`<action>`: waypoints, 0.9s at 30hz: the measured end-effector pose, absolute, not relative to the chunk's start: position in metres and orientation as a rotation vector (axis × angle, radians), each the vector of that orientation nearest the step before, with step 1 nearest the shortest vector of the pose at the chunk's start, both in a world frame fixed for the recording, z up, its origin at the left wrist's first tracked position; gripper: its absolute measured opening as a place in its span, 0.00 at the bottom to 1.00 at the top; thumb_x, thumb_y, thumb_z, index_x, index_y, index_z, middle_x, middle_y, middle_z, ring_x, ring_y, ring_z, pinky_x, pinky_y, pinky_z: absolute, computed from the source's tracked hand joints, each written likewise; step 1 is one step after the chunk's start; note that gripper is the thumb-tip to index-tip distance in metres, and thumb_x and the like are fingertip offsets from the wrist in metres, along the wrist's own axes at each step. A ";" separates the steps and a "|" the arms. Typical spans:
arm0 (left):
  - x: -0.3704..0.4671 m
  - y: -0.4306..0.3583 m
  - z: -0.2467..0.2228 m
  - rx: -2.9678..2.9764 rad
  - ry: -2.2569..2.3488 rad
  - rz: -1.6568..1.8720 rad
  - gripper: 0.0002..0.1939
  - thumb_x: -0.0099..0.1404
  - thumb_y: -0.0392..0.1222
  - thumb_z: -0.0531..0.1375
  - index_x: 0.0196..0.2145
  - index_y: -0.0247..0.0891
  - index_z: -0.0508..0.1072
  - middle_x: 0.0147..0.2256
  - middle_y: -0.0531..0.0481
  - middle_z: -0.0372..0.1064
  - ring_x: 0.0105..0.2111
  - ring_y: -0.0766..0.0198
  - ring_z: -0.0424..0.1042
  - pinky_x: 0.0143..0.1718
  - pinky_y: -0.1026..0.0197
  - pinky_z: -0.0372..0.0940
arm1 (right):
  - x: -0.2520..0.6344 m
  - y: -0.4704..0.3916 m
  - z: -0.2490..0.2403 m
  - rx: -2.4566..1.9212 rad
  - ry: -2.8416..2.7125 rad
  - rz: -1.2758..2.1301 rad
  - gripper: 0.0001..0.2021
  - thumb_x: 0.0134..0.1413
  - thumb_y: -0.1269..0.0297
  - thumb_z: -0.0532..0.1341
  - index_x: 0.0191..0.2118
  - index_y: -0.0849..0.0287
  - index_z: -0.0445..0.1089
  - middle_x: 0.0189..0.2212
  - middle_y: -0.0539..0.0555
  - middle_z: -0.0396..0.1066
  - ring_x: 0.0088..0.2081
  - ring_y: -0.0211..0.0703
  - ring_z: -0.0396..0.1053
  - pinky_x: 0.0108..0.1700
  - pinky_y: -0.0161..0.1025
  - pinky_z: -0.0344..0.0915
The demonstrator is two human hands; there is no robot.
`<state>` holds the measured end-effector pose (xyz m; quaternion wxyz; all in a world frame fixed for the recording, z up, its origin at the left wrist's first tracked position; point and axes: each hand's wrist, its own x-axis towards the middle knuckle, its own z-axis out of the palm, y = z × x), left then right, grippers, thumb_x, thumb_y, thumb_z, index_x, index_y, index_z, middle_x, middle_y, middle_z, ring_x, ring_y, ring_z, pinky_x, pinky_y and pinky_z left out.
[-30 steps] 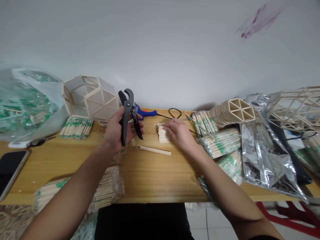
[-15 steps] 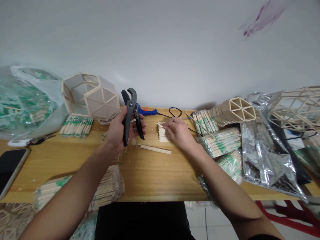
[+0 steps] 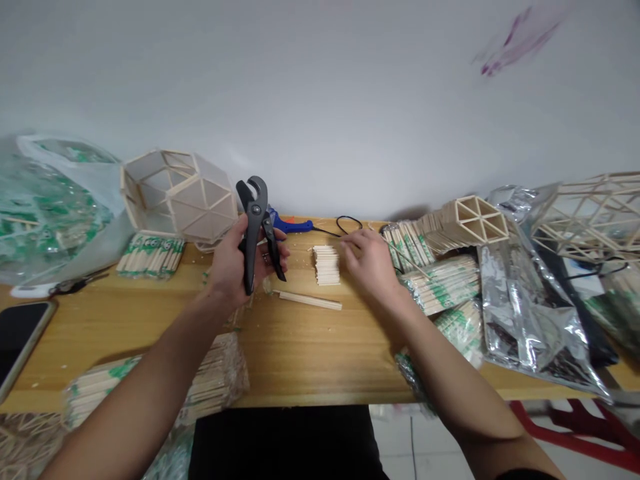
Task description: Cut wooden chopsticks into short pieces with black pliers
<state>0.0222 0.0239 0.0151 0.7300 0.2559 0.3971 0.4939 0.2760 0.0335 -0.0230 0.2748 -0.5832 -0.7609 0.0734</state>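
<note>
My left hand [image 3: 231,263] is wrapped round a black pipe cutter [image 3: 256,223], its curved jaw pointing up toward the wall and its handles spread apart. My right hand [image 3: 369,260] is just right of a neat row of short wooden sticks [image 3: 327,265], fingers loosely bent with a gap between thumb and forefinger, and nothing visible in them. In front of that row, a few longer wooden sticks [image 3: 310,301] lie side by side on the table. Behind the cutter is a blue glue gun [image 3: 295,227], partly hidden.
Bundles of wrapped chopsticks [image 3: 443,283] lie to the right, beside a stack of hexagonal stick frames [image 3: 480,221] and a silver bag [image 3: 533,320]. On the left are a stick lantern frame [image 3: 180,197], a plastic bag [image 3: 60,207] and a phone [image 3: 23,340] on the wooden table [image 3: 310,360].
My right hand has drawn slightly right, off the row of short sticks, so its right end now shows. My left hand still holds the cutter in nearly the same place.
</note>
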 end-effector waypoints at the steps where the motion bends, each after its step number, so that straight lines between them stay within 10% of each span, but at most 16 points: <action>1: 0.022 0.024 0.015 0.565 0.868 1.102 0.28 0.72 0.58 0.47 0.37 0.33 0.76 0.30 0.39 0.75 0.28 0.56 0.75 0.29 0.55 0.73 | 0.279 0.034 -0.021 -1.673 -1.995 0.135 0.14 0.66 0.67 0.57 0.46 0.64 0.80 0.43 0.64 0.77 0.48 0.57 0.71 0.55 0.50 0.65; 8: 0.020 0.028 0.013 0.500 0.906 1.232 0.23 0.72 0.52 0.46 0.34 0.35 0.73 0.29 0.39 0.76 0.25 0.56 0.75 0.27 0.55 0.73 | 0.287 0.028 -0.005 -2.315 -1.936 -0.072 0.20 0.67 0.60 0.57 0.52 0.70 0.78 0.58 0.75 0.68 0.58 0.70 0.64 0.59 0.59 0.59; 15: 0.022 0.028 0.013 0.502 0.909 1.230 0.22 0.74 0.52 0.46 0.37 0.35 0.73 0.28 0.41 0.75 0.27 0.55 0.75 0.29 0.52 0.74 | 0.292 0.028 0.007 -2.530 -1.983 -0.039 0.23 0.69 0.59 0.55 0.50 0.76 0.78 0.51 0.80 0.73 0.56 0.72 0.70 0.56 0.58 0.62; 22: 0.023 0.025 0.015 0.626 0.930 1.177 0.23 0.75 0.53 0.44 0.37 0.35 0.72 0.27 0.41 0.76 0.21 0.59 0.71 0.24 0.58 0.68 | 0.304 0.035 -0.002 -2.349 -1.967 0.071 0.20 0.62 0.78 0.51 0.50 0.67 0.79 0.47 0.71 0.79 0.49 0.62 0.78 0.49 0.48 0.67; 27: 0.023 0.024 0.012 0.718 0.932 1.166 0.23 0.73 0.56 0.48 0.37 0.35 0.73 0.28 0.42 0.76 0.21 0.60 0.72 0.25 0.59 0.67 | 0.306 0.041 -0.014 -1.918 -1.776 0.124 0.19 0.65 0.73 0.52 0.55 0.62 0.74 0.44 0.66 0.81 0.44 0.57 0.78 0.46 0.48 0.69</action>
